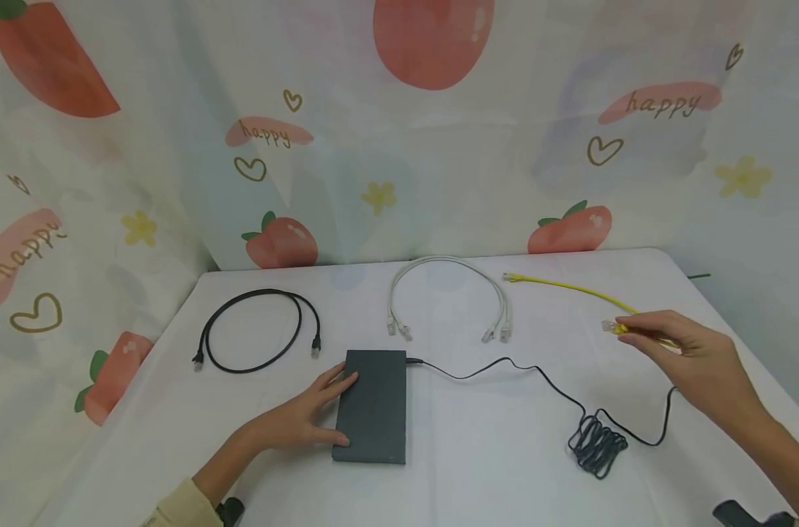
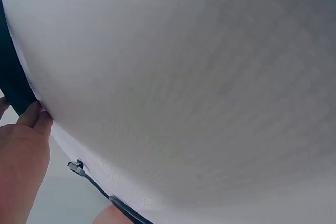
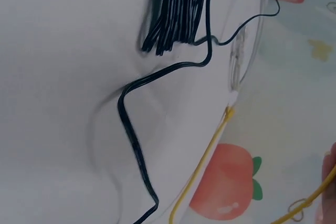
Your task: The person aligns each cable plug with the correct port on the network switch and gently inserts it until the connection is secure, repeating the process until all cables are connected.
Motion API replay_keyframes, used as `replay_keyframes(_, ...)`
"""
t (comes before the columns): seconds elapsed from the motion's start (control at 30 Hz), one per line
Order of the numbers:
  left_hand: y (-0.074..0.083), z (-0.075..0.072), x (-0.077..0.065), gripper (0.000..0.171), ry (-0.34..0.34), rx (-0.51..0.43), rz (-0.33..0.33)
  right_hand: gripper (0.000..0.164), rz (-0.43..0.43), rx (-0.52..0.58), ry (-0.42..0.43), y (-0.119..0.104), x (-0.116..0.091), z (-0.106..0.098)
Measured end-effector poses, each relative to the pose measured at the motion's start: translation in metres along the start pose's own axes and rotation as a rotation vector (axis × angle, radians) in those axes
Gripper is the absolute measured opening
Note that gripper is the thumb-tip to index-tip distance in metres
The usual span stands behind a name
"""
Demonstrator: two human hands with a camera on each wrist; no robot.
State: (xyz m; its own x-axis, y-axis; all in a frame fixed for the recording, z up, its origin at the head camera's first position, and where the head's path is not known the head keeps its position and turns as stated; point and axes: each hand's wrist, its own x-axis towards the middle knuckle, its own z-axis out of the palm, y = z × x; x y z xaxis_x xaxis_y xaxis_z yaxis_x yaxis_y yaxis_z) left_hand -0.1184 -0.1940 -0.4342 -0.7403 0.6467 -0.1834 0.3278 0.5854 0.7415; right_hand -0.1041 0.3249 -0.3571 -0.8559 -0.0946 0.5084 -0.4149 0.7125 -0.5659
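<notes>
A flat dark grey box (image 1: 375, 410) lies on the white table, a thin black cord (image 1: 461, 377) plugged into its upper right side. With thumb and fingers spread, my left hand (image 1: 294, 421) rests on the box's left edge; the left wrist view shows its fingertips touching the side of the box (image 2: 13, 72). At the right, my right hand (image 1: 696, 359) pinches a yellow Ethernet cable (image 1: 570, 286) just behind one clear plug, above the table. The cable's other plug is at the back of the table. Only a sliver of the right hand (image 3: 329, 182) shows in the right wrist view.
A looped black Ethernet cable (image 1: 241, 296) lies at the back left. White Ethernet cables (image 1: 441, 259) curve at the back middle. The cord's bundled coil (image 1: 597, 446) sits at the front right, and a printed curtain (image 1: 452, 161) hangs behind the table.
</notes>
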Motion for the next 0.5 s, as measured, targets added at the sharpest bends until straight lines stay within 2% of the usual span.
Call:
replay_keyframes(0.17, 0.001, -0.001, -0.001, 0.093, 0.005, -0.005, 0.008, 0.033, 0.028, -0.005, -0.051, -0.01, -0.003, 0.007)
replay_keyframes(0.37, 0.001, 0.0, -0.001, 0.093, -0.002, -0.002, -0.007, 0.04, -0.026, -0.023, -0.086, -0.018, -0.006, 0.012)
replay_keyframes(0.5, 0.0, 0.001, 0.0, 0.093, -0.001, 0.001, -0.011, 0.039, -0.024, -0.035, -0.122, -0.021, -0.006, 0.014)
